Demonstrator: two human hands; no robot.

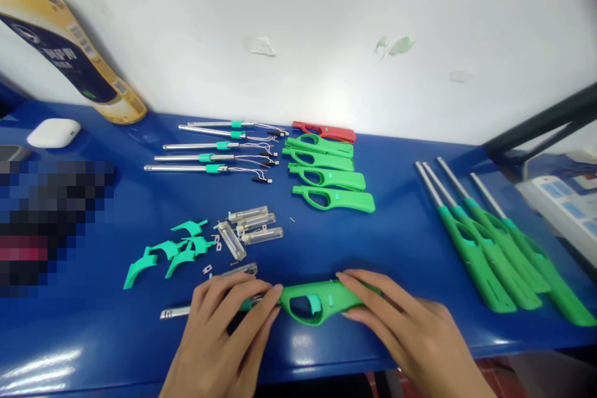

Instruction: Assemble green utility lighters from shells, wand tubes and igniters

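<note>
Near the front edge of the blue table, a green utility lighter (311, 306) lies crosswise between my hands. Its teal trigger (316, 305) shows inside the finger loop. My left hand (224, 323) is closed around the front of the lighter, where a metal tube (175, 312) sticks out to the left. The fingers hide the joint between tube and body. My right hand (405, 323) pinches the handle's rear end between thumb and fingers. Just beyond my left hand lies a clear fuel tank (242, 270), partly covered by the fingers.
Several teal triggers (140, 266) and clear fuel tanks (262, 235) lie beyond my left hand. Behind are metal tubes with wires (186, 168), green lighter shells (347, 199) and a red shell (326, 132). Lighters with tubes (480, 267) lie right. A yellow bottle (125, 106) stands by the wall.
</note>
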